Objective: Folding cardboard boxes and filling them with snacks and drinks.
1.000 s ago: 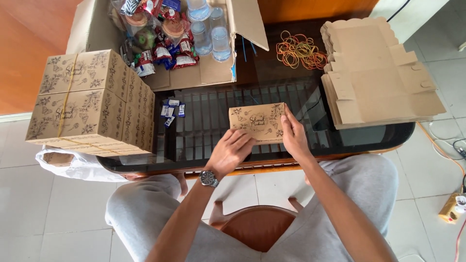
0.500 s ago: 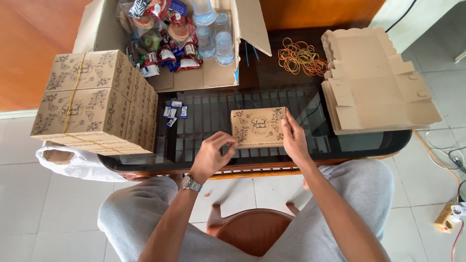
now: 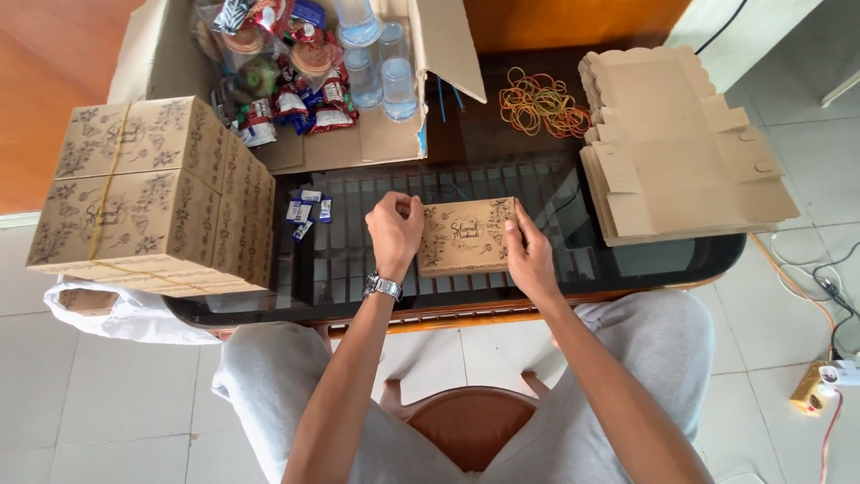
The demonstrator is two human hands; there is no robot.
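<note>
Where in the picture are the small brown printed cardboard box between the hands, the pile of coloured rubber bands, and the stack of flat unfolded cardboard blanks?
Small brown printed cardboard box (image 3: pixel 466 237), head view, middle of its top face.
Pile of coloured rubber bands (image 3: pixel 540 102), head view, centre of the heap.
Stack of flat unfolded cardboard blanks (image 3: pixel 685 152), head view, top sheet.

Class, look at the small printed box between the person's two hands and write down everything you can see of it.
The small box looks like brown cardboard, rectangular, with dark leafy drawings at its corners and dark script in the middle of its top face. It appears closed and lies flat on the dark glass table, near the front edge. The left hand touches its left end, fingers curled; the right hand rests against its right end. Nothing else touches it.
</note>
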